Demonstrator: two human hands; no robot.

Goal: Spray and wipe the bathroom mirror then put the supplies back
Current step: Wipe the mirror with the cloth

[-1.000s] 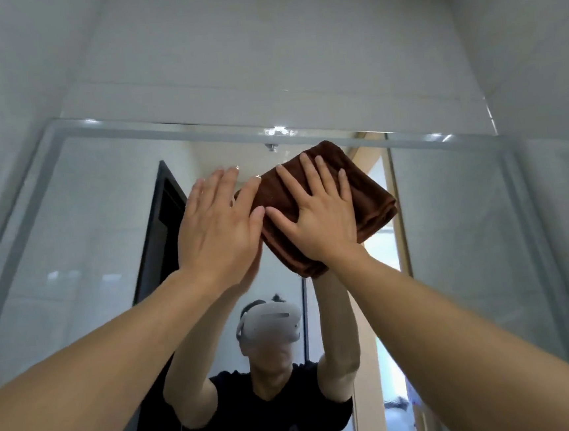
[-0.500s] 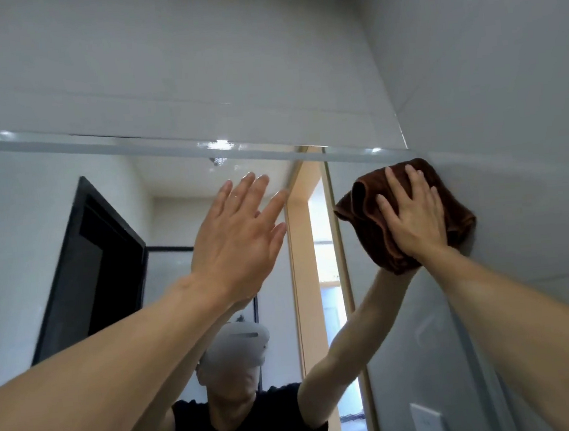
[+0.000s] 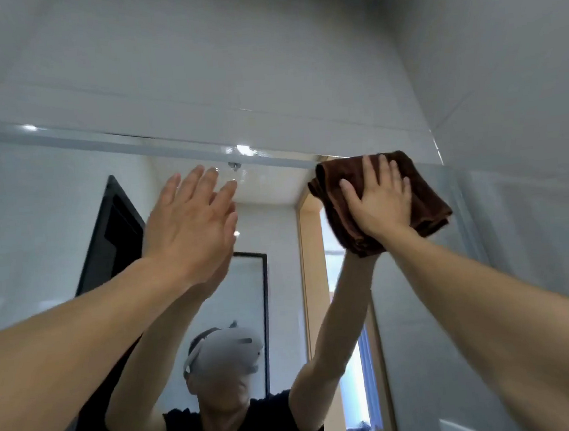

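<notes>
The bathroom mirror [image 3: 35,216] fills the lower part of the head view, its bevelled top edge running across the wall. A folded brown cloth [image 3: 426,196] lies flat against the glass near the mirror's upper right corner. My right hand [image 3: 380,201] presses on it with fingers spread and straight. My left hand [image 3: 191,223] is raised flat against the glass to the left, fingers straight, holding nothing. No spray bottle is in view.
Grey tiled wall [image 3: 263,62] rises above the mirror and a side wall [image 3: 506,92] meets it on the right. The mirror reflects a person with a headset, a dark door and a lit doorway.
My right hand slid the cloth right to the mirror's corner, then slightly back left along the top edge. My left hand stayed raised and flat.
</notes>
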